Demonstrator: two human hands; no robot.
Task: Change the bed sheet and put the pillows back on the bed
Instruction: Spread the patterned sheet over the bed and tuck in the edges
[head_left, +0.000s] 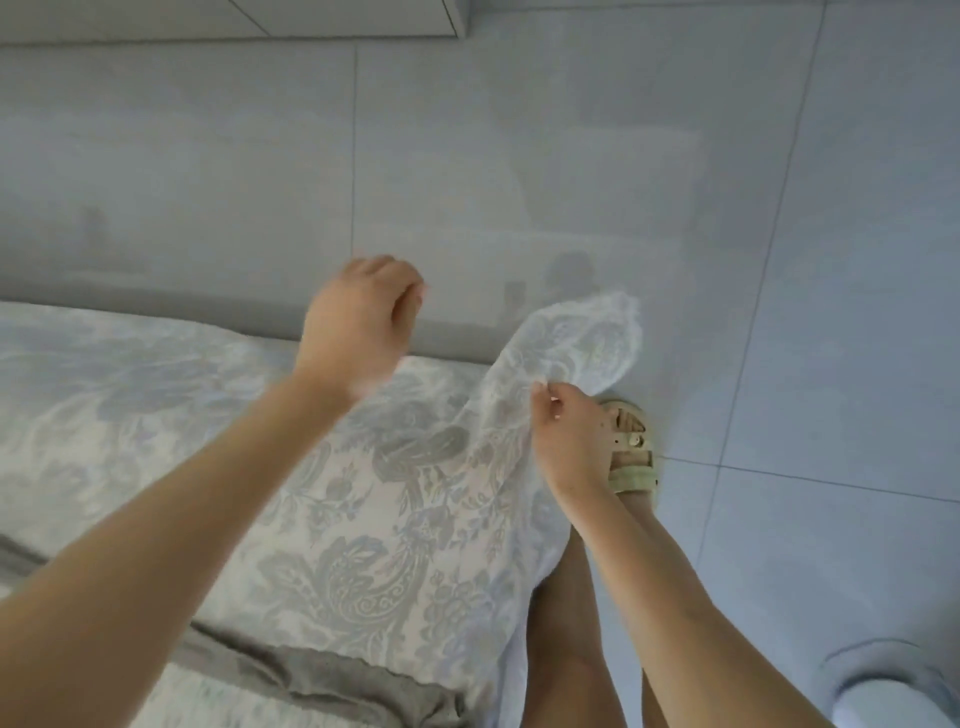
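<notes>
Centrally: right hand (569, 441) pinches patterned sheet (363, 493) corner, lower centre; left hand (358, 322), fingers curled, empty, mid-frame above.

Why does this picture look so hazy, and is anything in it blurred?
Head view: light is dim, flat and bluish; the left hand is smeared by motion at its wrist edge, while the right hand pinching the patterned sheet is sharper; the glossy floor tiles carry faint reflections.
</notes>
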